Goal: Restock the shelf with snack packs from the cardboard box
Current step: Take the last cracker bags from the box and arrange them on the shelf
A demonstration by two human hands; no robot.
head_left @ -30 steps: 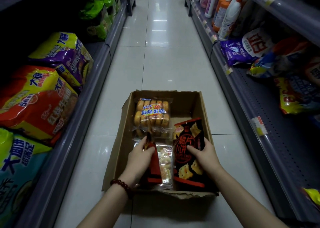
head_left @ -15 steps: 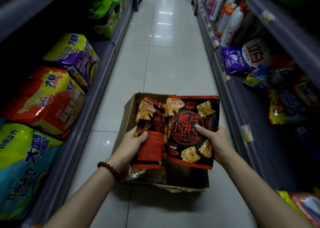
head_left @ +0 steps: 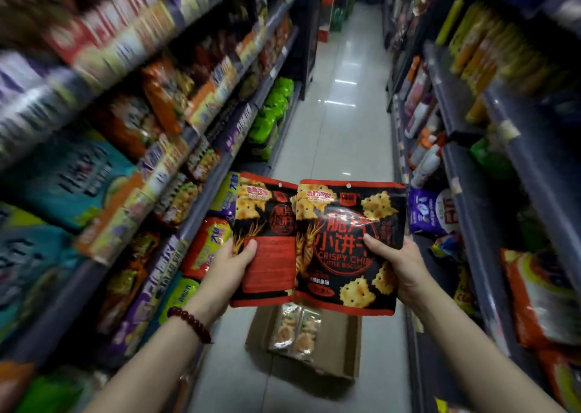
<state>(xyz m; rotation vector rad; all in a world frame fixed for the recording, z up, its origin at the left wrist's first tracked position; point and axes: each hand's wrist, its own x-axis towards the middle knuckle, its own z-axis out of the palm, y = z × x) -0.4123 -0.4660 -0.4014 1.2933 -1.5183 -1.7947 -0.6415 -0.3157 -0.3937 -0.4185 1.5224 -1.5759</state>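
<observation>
Two black-and-red biscuit packs are held up side by side in front of me. My left hand (head_left: 231,266) grips the left pack (head_left: 267,239) by its left edge. My right hand (head_left: 397,263) holds the right pack (head_left: 349,243), thumb on its front. The right pack overlaps the left one a little. Below them on the aisle floor stands the cardboard box (head_left: 342,346), partly hidden by the packs. A clear pack of small cakes (head_left: 295,331) lies inside it.
Full snack shelves (head_left: 151,167) run along the left, blurred by motion. Shelves on the right (head_left: 478,192) hold bottles and bags. The tiled aisle floor (head_left: 345,114) stretches ahead between them. A bead bracelet (head_left: 190,323) is on my left wrist.
Both hands have lifted the two biscuit packs out of the box and up to chest height. My view has swung upward along the aisle, so higher shelves show.
</observation>
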